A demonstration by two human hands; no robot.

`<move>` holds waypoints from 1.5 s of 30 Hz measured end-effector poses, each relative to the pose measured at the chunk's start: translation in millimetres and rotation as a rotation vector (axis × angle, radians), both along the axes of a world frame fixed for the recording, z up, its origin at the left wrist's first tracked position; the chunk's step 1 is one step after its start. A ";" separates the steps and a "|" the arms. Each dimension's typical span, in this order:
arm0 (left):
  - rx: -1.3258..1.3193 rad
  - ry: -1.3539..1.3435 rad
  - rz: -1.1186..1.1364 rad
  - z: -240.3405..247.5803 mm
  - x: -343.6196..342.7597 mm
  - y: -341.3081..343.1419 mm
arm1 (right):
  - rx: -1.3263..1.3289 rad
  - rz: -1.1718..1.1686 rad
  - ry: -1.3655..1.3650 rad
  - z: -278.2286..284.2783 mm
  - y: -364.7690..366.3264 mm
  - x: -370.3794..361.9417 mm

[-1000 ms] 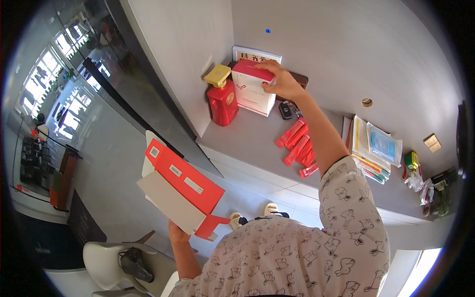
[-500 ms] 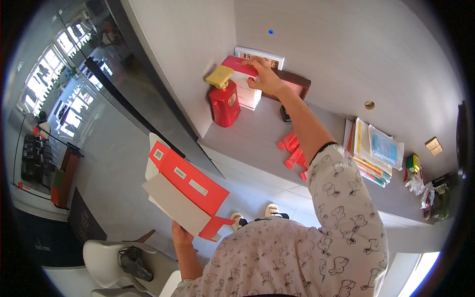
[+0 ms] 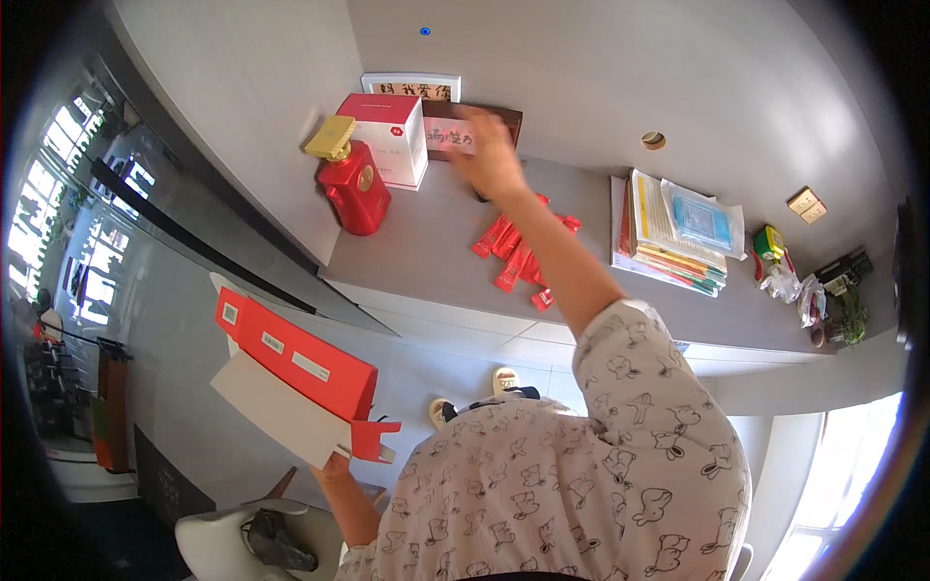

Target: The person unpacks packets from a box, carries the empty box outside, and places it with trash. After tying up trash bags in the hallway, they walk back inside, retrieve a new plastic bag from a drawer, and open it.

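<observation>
My left hand grips the lower end of an opened cardboard box, red on one panel and plain pale on another, with its end flaps sticking out. My right hand is stretched over the counter, its thumb and fingers apart and blurred, with nothing visible in them. Just left of it stands a white box with a red top, apart from the fingers. A red bottle with a gold cap stands in front of that box. Slim red sachets lie in a loose pile below my right forearm.
Behind the right hand lean a dark wooden frame and a white frame. Stacked papers and folders lie farther right on the counter. A pale chair holding a dark bag stands at lower left.
My right hand has come off the white and red box and moved to its right. The view has shifted, so the counter appears farther left. The left hand still holds the opened box.
</observation>
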State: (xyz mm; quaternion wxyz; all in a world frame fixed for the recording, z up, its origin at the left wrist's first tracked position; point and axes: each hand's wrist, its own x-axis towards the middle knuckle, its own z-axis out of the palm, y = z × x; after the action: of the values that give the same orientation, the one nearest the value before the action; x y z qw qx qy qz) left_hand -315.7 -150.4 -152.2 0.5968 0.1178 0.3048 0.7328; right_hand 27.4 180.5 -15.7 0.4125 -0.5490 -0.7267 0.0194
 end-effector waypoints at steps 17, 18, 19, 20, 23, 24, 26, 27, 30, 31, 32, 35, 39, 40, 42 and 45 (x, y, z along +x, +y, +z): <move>0.040 -0.020 -0.040 17.7 20.1 13.1 | -0.584 -0.306 -0.476 -41.6 -18.6 32.6; 0.044 -0.021 -0.040 16.9 21.1 15.1 | -0.618 -0.251 -0.415 -45.5 -16.8 30.1; 0.045 -0.021 -0.047 16.4 21.4 16.4 | -0.621 -0.256 -0.415 -52.8 -12.8 27.7; 0.050 -0.024 -0.050 15.4 21.6 17.3 | -0.599 -0.144 -0.305 -59.8 -7.7 26.4; 0.057 -0.030 -0.053 12.4 22.4 18.2 | -0.664 0.162 -0.150 -55.4 -3.0 40.5; 0.060 -0.032 -0.052 10.1 20.8 18.1 | -0.523 0.219 -0.193 -51.1 -8.5 50.6; 0.060 -0.033 -0.032 4.8 15.2 14.1 | -0.413 0.279 -0.253 -41.0 -27.7 78.2; 0.060 -0.034 -0.025 3.0 13.9 12.6 | -0.442 0.275 -0.271 -30.3 -42.1 100.5; 0.058 -0.030 0.014 0.0 10.5 2.3 | -0.731 0.295 -0.487 10.1 -100.2 132.1; 0.064 -0.029 0.008 0.2 12.1 4.9 | -0.723 0.285 -0.695 10.1 -116.8 142.4; 0.070 -0.029 0.000 -0.2 12.6 6.8 | -0.727 0.282 -0.695 2.9 -132.0 146.8; 0.083 -0.025 -0.007 -3.0 12.5 7.9 | -0.591 0.343 -0.962 -28.0 -144.2 151.7; 0.104 -0.005 0.009 -7.7 12.6 6.9 | -0.422 0.432 -0.871 -26.4 -96.9 138.4; 0.097 -0.023 0.024 -9.0 13.9 7.0 | -0.390 0.462 -0.931 -19.1 -87.2 129.9; 0.091 -0.039 0.050 -6.4 22.0 5.5 | -0.420 0.579 -1.039 2.2 -72.3 103.7; 0.062 -0.013 0.032 6.9 43.5 8.8 | -0.295 0.772 -1.142 -0.5 -55.0 84.2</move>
State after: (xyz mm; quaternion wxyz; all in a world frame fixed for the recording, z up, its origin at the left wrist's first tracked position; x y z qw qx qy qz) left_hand -272.1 -141.5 -145.3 0.5831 0.1265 0.2797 0.7522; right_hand 111.6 125.5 -16.2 -0.1485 -0.2267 -0.9622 -0.0283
